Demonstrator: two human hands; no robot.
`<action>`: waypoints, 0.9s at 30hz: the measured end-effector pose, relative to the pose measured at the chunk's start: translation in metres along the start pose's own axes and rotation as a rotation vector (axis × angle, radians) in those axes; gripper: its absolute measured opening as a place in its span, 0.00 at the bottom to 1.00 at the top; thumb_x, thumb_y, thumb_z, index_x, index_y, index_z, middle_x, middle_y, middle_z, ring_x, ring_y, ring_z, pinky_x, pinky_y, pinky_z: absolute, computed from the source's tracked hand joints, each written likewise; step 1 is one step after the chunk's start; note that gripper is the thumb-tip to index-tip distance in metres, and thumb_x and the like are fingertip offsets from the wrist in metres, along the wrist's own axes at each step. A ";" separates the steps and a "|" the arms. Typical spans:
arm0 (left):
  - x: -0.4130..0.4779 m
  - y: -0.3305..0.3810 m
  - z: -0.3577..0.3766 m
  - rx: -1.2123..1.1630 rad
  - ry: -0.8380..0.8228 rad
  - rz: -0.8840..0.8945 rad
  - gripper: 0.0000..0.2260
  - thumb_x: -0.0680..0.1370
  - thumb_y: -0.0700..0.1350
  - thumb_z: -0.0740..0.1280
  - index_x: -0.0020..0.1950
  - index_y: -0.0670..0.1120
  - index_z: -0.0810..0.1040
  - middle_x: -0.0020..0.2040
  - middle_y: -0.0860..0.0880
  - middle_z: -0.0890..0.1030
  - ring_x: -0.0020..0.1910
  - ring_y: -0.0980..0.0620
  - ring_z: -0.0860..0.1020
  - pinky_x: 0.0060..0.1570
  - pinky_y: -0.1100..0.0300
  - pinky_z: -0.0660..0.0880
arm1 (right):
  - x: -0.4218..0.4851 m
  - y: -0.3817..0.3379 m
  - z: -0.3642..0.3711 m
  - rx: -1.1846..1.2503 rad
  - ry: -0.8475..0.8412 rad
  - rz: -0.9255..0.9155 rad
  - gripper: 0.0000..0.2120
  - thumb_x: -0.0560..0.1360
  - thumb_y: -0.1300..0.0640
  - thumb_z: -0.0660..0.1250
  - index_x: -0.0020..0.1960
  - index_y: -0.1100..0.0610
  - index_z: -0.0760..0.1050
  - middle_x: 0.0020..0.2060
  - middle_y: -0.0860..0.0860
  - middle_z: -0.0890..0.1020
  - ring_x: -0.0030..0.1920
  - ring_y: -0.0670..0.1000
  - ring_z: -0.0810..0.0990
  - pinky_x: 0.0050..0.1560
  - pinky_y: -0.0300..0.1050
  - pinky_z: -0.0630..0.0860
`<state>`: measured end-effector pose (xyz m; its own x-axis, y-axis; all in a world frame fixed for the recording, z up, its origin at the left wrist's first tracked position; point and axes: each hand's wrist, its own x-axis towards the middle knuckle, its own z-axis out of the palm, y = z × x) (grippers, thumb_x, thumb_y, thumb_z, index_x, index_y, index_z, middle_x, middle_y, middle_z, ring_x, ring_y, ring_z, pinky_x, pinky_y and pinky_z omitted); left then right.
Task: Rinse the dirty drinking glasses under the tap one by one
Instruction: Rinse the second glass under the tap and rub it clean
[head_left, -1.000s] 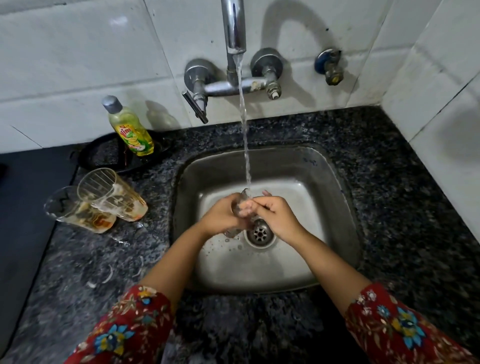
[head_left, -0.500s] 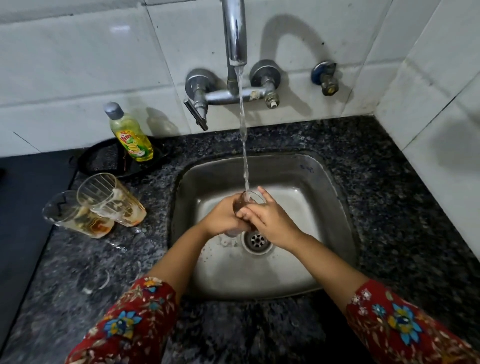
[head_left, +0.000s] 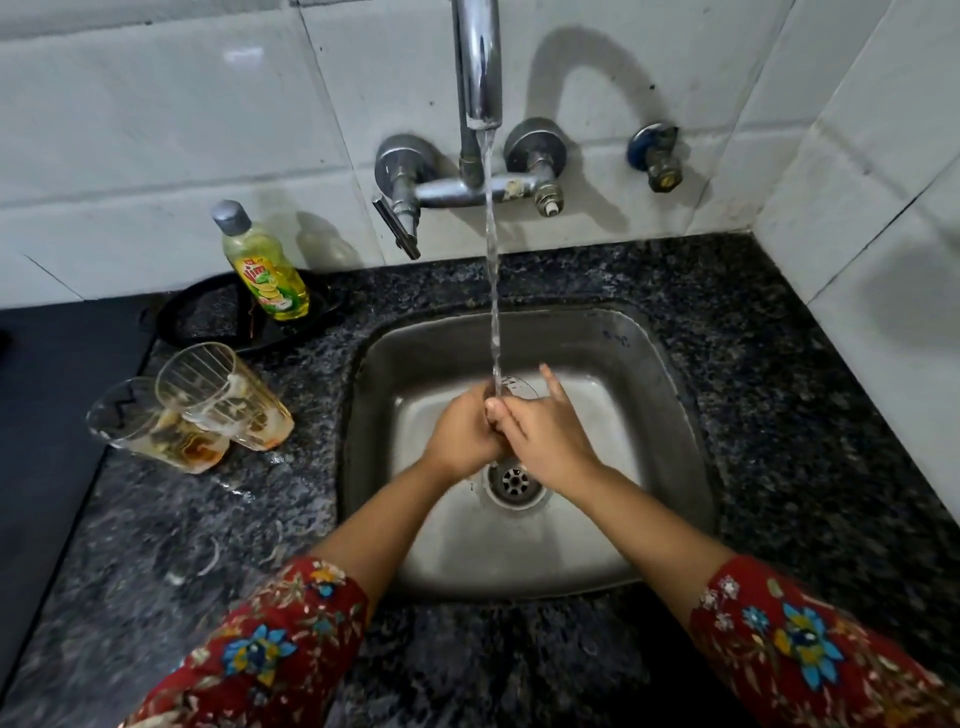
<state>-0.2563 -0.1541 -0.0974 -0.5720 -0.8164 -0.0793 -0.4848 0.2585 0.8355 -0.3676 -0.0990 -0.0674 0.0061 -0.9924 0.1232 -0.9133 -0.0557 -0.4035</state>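
Over the steel sink (head_left: 649, 364) I hold a clear drinking glass (head_left: 519, 387) upright under the running tap (head_left: 480, 78). The water stream (head_left: 492, 291) falls into its mouth. My left hand (head_left: 462, 434) wraps the glass from the left. My right hand (head_left: 545, 436) grips it from the right, index finger raised. Only the rim of the glass shows between my fingers. Two dirty glasses lean on the counter at the left, one ribbed glass (head_left: 223, 397) with white residue and another glass (head_left: 156, 428) with brownish dregs.
A yellow dish soap bottle (head_left: 265, 270) stands on a black tray (head_left: 208, 317) behind the dirty glasses. The sink drain (head_left: 514, 480) lies just below my hands. A small wall valve (head_left: 657, 156) sits right of the tap. Dark granite counter (head_left: 779, 364) surrounds the sink.
The glass has come upright beneath the stream, its rim now showing above my fingers. My hands have shifted slightly higher and my right index finger has lifted.
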 end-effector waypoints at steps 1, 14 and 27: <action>-0.003 0.001 0.008 0.126 0.142 -0.012 0.12 0.67 0.44 0.69 0.49 0.45 0.75 0.44 0.49 0.82 0.42 0.50 0.79 0.40 0.58 0.72 | 0.001 -0.005 0.004 0.011 -0.017 0.098 0.21 0.82 0.51 0.49 0.48 0.58 0.79 0.39 0.56 0.84 0.47 0.54 0.82 0.75 0.44 0.42; -0.014 0.000 -0.002 0.207 0.182 0.057 0.18 0.66 0.43 0.72 0.53 0.49 0.72 0.45 0.52 0.82 0.44 0.50 0.80 0.41 0.57 0.76 | 0.005 -0.010 0.006 0.134 -0.067 0.098 0.19 0.82 0.52 0.51 0.48 0.60 0.77 0.42 0.58 0.84 0.49 0.55 0.81 0.76 0.49 0.48; -0.013 -0.003 -0.019 0.452 -0.083 0.003 0.28 0.65 0.55 0.72 0.62 0.52 0.66 0.52 0.48 0.82 0.49 0.44 0.80 0.48 0.51 0.77 | 0.004 -0.013 -0.003 0.900 -0.158 0.541 0.19 0.82 0.52 0.54 0.47 0.62 0.78 0.36 0.54 0.81 0.38 0.52 0.80 0.41 0.42 0.78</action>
<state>-0.2352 -0.1542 -0.0886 -0.6159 -0.7760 -0.1358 -0.7124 0.4750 0.5166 -0.3573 -0.1021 -0.0590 -0.1988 -0.9090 -0.3664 -0.1726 0.4005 -0.8999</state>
